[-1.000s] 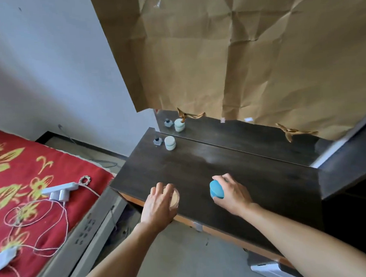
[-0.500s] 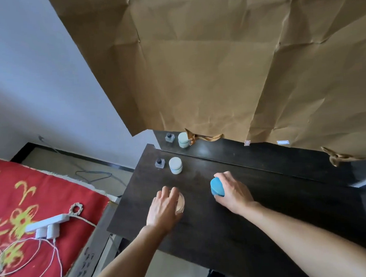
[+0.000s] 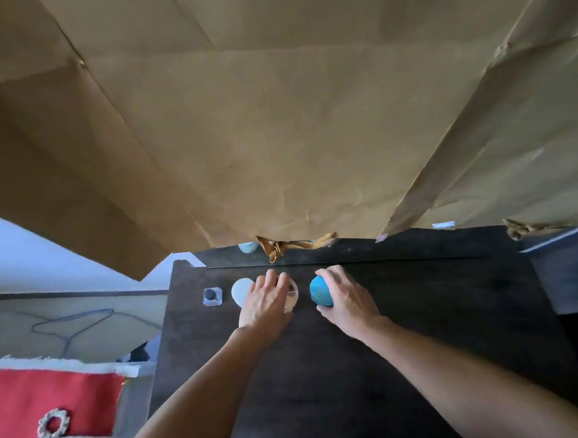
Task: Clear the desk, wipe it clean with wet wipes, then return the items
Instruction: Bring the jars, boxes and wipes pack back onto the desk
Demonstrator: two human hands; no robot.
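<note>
Near the back edge of the dark worktop (image 3: pixel 426 315), toward its left corner, the left hand (image 3: pixel 264 303) curls over a pale round jar (image 3: pixel 292 298) and holds it from above. Just beside it, the right hand (image 3: pixel 348 299) grips a blue round container (image 3: pixel 319 290). A white-lidded jar (image 3: pixel 241 289) touches the left hand's outer side, and a small glass bottle (image 3: pixel 212 296) stands nearer the left edge. Brown paper (image 3: pixel 276 135) hangs behind.

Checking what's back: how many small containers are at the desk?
4: square bottle far left, white jar beside it, tan jar in left hand, blue container in right hand.
</note>
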